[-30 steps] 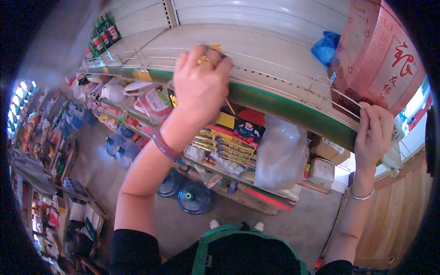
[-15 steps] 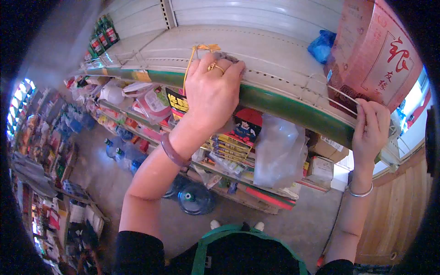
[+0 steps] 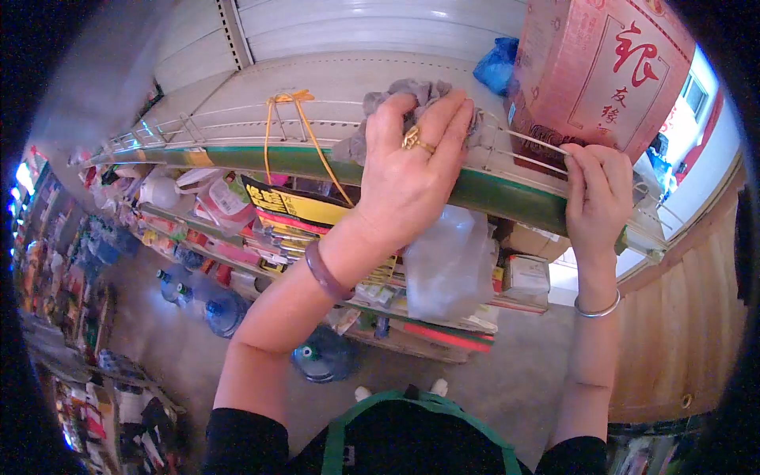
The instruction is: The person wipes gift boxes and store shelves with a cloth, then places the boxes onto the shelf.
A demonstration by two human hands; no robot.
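My left hand [image 3: 412,170], with a ring and a bangle on that arm, is closed on a crumpled grey cloth [image 3: 423,91]. It presses the cloth against the wire guard rail and front edge of the upper shelf [image 3: 507,196]. Farther right, my right hand [image 3: 600,190] has its fingers closed around the wire guard rail [image 3: 518,136], in front of a large pink box [image 3: 598,87] with red characters. Left of the cloth, an orange-yellow cord [image 3: 307,131] loops over the rail and holds up a yellow and black sign [image 3: 297,207].
A blue plastic bag [image 3: 497,65] lies on the upper shelf beside the pink box. Clear plastic bags [image 3: 451,265] hang below, before packed lower shelves. Large blue water bottles [image 3: 324,354] stand on the floor. A wooden panel [image 3: 681,340] is at the right.
My left hand has slid right along the shelf edge with the cloth, uncovering the cord and its sign. My right hand stays at the rail while the whole view has shifted.
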